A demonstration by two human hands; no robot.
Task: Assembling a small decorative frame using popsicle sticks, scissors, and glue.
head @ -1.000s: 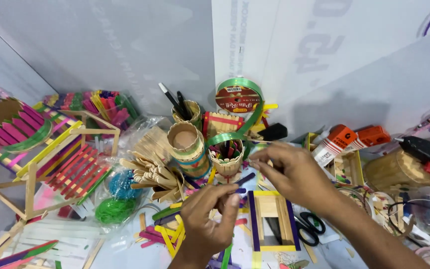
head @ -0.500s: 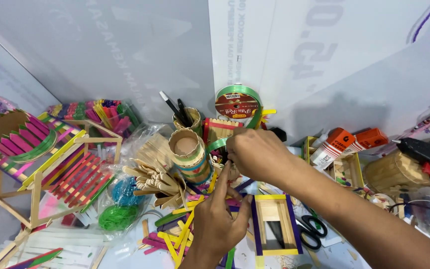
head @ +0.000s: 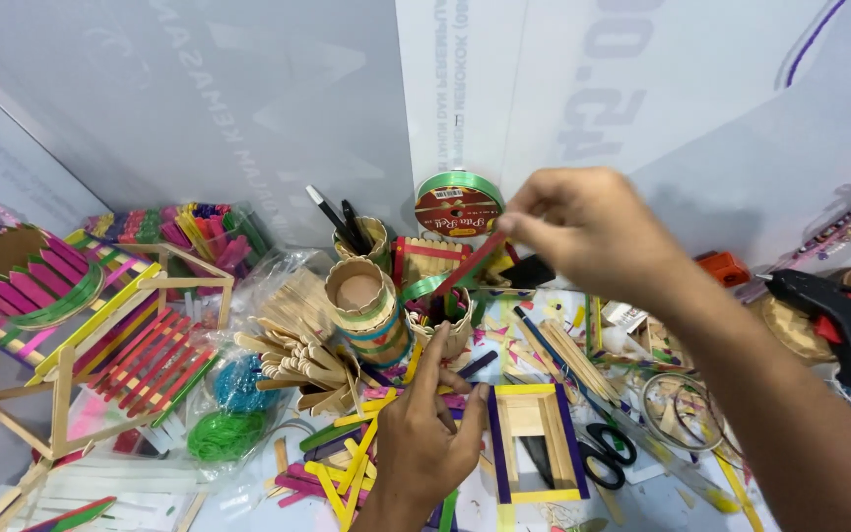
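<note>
My right hand [head: 583, 227] is raised above the table and pinches a red craft stick [head: 472, 262], its lower end over a small stick-built cup [head: 442, 330] that holds several sticks. My left hand [head: 428, 438] rests on the table among loose coloured sticks [head: 347, 463], fingers spread, one finger reaching up against that cup. A small frame of yellow and purple sticks [head: 534, 443] lies just right of the left hand.
A taller stick cup [head: 364, 305], a pen holder [head: 361, 236], a green ribbon spool [head: 458, 205] and a pile of plain sticks [head: 297, 345] stand behind. A stick house model [head: 81, 335] fills the left. Scissors [head: 603, 455] and a black glue gun [head: 839, 315] lie right.
My right hand has risen from the table up and to the right, drawing a red stick out above the small cup. My left hand has stayed on the table by the cup.
</note>
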